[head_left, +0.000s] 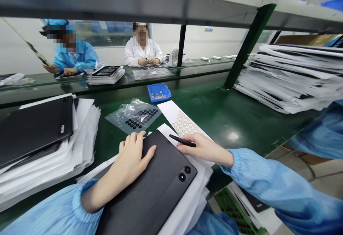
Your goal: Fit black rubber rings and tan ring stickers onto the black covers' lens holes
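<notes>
A black tablet [158, 185] lies back-up on a pile of white sheets in front of me, its two camera lenses [184, 173] near the right edge. My left hand [130, 160] rests on the tablet's top left part, fingers curled over its far edge. My right hand [202, 149] sits at the tablet's far right corner and grips black tweezers [182, 141], whose tip points left toward a white sheet of small round stickers [182, 122].
A clear bag of black round pads [136, 117] and a small blue tray [158, 92] lie beyond the tablet. A stack of black tablets with white sheets [37, 131] stands at left, a tall sheet stack [292, 77] at right. Two people work across the green bench.
</notes>
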The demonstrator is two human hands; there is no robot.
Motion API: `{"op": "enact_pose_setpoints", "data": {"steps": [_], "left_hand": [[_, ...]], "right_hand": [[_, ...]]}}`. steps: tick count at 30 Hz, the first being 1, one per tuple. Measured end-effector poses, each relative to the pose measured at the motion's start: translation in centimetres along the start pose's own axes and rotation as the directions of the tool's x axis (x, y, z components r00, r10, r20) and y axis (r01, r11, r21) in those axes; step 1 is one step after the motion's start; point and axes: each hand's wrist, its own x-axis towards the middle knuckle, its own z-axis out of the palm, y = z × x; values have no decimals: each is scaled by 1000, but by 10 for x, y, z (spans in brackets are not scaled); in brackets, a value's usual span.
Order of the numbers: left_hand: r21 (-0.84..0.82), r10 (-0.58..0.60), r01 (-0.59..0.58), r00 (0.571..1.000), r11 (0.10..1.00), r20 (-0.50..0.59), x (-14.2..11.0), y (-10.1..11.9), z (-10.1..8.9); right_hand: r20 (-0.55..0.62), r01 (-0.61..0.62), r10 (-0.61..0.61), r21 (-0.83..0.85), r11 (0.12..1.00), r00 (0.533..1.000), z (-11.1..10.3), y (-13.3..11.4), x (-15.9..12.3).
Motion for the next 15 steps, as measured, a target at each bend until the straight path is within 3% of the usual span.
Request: {"op": "enact_pose_setpoints", "data": {"steps": [5,15], "left_hand": [[-52,-16,15,1000,999,-8,-2,0,-1],[-180,-70,71,997,981,12,-12,16,-20]], "right_hand": [[-18,31,-30,104,994,999,2,-4,15],[156,-134,78,386,913,985,6,-30,17]]}}
